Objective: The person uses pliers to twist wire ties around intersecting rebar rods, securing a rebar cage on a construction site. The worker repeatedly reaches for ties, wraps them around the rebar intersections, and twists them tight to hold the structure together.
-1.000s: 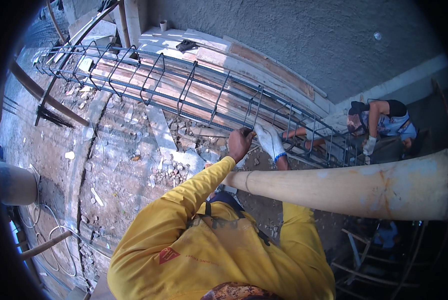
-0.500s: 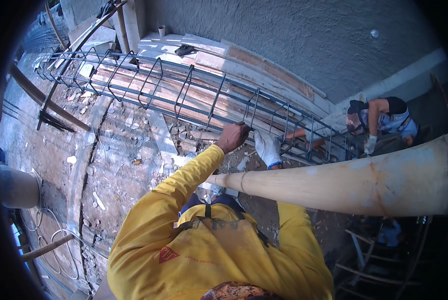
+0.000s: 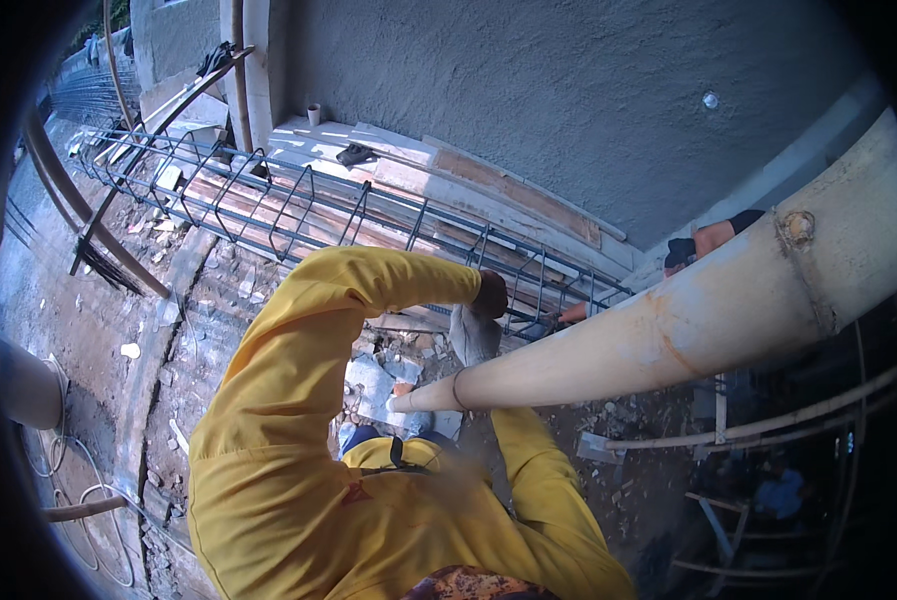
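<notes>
Fingers of the bare left hand (image 3: 491, 295) and white-gloved right hand (image 3: 473, 336) meet, in the head view, at the near side of a long, box-shaped cage of dark steel bars (image 3: 416, 225); whether they grip anything, I cannot tell. It stretches left and right of them, probably heavy, stiff and rough, best held on a lengthwise bar. Left elbow juts outward; a pale, tapering bamboo pole (image 3: 608, 350) partly hides the right arm.

Left fingers (image 3: 493, 297) at rebar cage (image 3: 417, 224), planks (image 3: 513, 191) behind.
</notes>
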`<state>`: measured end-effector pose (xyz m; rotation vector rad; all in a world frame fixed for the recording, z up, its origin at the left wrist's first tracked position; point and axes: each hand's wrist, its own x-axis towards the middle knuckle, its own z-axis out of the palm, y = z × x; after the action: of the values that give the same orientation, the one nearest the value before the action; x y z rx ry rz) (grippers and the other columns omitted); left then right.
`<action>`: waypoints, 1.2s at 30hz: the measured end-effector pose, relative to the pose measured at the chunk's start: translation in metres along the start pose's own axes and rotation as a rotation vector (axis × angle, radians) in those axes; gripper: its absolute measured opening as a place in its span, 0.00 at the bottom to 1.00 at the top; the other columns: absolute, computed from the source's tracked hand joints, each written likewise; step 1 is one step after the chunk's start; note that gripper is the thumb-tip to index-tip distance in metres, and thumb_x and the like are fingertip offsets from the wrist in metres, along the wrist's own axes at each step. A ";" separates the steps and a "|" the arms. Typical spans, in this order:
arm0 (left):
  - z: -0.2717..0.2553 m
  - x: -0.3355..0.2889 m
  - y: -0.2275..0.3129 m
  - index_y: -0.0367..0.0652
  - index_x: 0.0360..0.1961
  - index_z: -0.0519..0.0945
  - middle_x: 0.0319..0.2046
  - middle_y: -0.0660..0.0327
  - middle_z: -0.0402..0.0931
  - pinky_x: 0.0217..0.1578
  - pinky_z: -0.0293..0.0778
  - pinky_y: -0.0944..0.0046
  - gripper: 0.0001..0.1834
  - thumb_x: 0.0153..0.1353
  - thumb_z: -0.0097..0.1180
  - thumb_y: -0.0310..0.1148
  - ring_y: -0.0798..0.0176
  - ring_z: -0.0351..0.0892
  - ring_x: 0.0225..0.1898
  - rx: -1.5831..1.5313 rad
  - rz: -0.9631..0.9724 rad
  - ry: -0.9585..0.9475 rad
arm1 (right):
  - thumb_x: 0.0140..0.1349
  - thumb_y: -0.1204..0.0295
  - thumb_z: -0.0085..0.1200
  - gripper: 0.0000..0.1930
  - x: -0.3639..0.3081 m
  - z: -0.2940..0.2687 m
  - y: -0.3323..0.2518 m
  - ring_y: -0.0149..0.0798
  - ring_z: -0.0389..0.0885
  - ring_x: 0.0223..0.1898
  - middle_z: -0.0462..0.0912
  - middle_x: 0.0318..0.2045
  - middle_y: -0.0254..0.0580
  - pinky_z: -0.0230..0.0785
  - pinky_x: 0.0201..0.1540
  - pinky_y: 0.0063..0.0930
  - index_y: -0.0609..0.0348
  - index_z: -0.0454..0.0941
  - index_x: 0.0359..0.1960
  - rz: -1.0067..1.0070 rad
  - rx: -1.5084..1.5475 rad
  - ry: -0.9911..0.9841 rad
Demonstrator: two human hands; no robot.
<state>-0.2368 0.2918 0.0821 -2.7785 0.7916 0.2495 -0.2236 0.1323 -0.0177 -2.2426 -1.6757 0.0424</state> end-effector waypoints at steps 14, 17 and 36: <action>0.020 -0.052 0.007 0.42 0.43 0.85 0.36 0.49 0.86 0.37 0.81 0.45 0.10 0.71 0.51 0.32 0.43 0.88 0.38 -0.167 -0.582 0.620 | 0.73 0.59 0.55 0.16 -0.071 0.017 0.110 0.59 0.86 0.47 0.85 0.47 0.54 0.77 0.50 0.52 0.57 0.80 0.53 0.403 0.493 0.652; 0.014 -0.108 0.039 0.41 0.56 0.80 0.40 0.44 0.85 0.41 0.79 0.41 0.15 0.69 0.57 0.31 0.38 0.86 0.42 -0.393 -0.862 0.630 | 0.72 0.59 0.55 0.18 -0.055 0.048 0.198 0.59 0.85 0.48 0.85 0.49 0.54 0.77 0.52 0.52 0.57 0.79 0.55 0.513 0.783 0.705; 0.342 -0.327 0.453 0.42 0.44 0.85 0.40 0.53 0.89 0.28 0.85 0.51 0.10 0.73 0.56 0.35 0.51 0.92 0.33 -1.817 -1.998 -0.081 | 0.78 0.60 0.54 0.19 -0.219 -0.176 0.029 0.50 0.85 0.56 0.87 0.54 0.56 0.75 0.59 0.42 0.62 0.81 0.60 0.372 0.789 1.079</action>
<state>-0.7865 0.1747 -0.2531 1.1464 1.6407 -0.3278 -0.2240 -0.1238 0.1011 -1.4507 -0.5069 -0.3054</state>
